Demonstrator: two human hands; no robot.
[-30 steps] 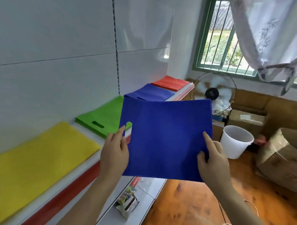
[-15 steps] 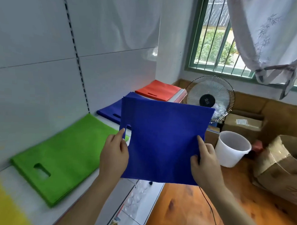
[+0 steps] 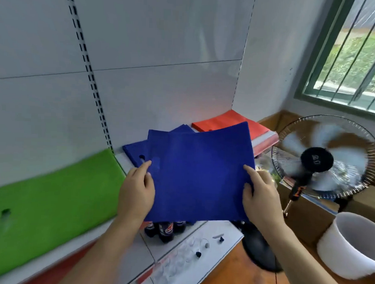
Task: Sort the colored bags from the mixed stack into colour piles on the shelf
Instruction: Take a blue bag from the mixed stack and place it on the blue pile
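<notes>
Upper shelf [image 3: 122, 160], white, backed by pale grey wall panels with a slotted upright; its front edge carries a red strip. At far left on it lies the green pile [image 3: 53, 192], flat, handle cut-out toward you. Your left hand [image 3: 137, 193] holds the left edge of the blue bag [image 3: 200, 174], thumb on top near the handle hole, fingers curled beneath: a closed grip on the fabric. The bag is held nearly flat in the air, over the blue pile [image 3: 137, 150], which shows behind its left corner on the shelf. Your right hand [image 3: 259, 193] pinches the bag's right edge, thumb on top, likewise a closed grip. Behind the bag, toward the corner, rests the red pile [image 3: 223, 122]. Below, a lower shelf [image 3: 202, 248] carries dark bottles [image 3: 164, 228] and small clear items, too blurred to identify. At right stand a fan [image 3: 324, 157] with spinning blades, cardboard boxes [image 3: 307, 218], a white bucket [image 3: 353, 245] on the orange-brown floor, and a barred green-framed window [image 3: 351, 56].
</notes>
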